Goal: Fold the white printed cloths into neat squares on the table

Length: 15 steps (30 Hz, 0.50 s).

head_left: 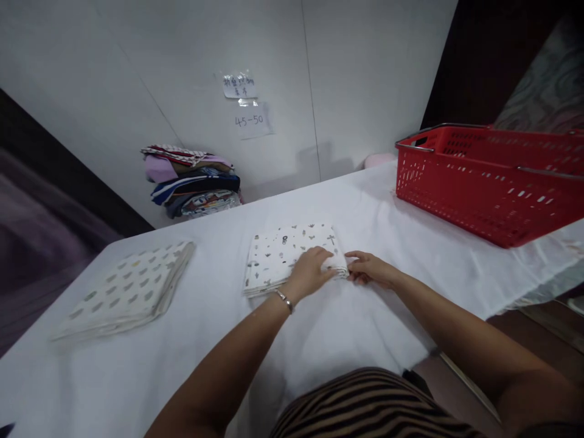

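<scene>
A folded white cloth [278, 252] with small grey and brown printed motifs lies flat on the white-covered table in front of me. My left hand [311, 271] rests on top of its near right part, fingers stretched out, a bracelet at the wrist. At the cloth's right edge, my right hand [367, 267] has its fingertips closed around the near right corner. Part of the cloth is hidden beneath the left hand. Farther left lies another folded white cloth [132, 283] with grey leaf-like spots, touched by neither hand.
A red plastic basket [479, 188] with metal handles stands at the table's back right. Behind the table on the left is a stack of folded fabrics [196, 182]. Handwritten paper notes [250, 120] are taped to the pale wall. The table cover [219, 365] shows wrinkles.
</scene>
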Motion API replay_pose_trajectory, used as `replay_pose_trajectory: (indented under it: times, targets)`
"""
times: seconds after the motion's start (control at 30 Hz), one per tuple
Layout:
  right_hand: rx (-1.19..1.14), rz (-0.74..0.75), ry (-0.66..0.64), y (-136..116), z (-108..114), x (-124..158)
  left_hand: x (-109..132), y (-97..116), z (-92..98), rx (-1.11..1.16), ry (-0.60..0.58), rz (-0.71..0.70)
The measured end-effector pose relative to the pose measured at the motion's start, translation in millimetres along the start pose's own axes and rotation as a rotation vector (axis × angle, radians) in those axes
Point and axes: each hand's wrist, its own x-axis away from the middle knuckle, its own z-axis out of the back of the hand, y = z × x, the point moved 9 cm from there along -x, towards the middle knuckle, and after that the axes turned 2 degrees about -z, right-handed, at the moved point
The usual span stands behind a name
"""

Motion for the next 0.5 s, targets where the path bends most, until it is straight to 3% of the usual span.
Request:
replay_pose_trajectory:
  times: [0.1,0.37,0.5]
  targets:
    - [-0.039,0.063,-0.062,0.7,-4.0,2.1,1.7,20.3,-20.7,0.004,-0.024,-0.081]
    - [-0.013,0.191,0.001,1.1,-6.0,-2.5,-2.8,16.5,-35.2,-0.116,-0.072,-0.011]
    - [0.026,0.199,0.018,0.4,-5.7,-2.8,0.0,15.3,-34.8,-0.093,0.043,0.057]
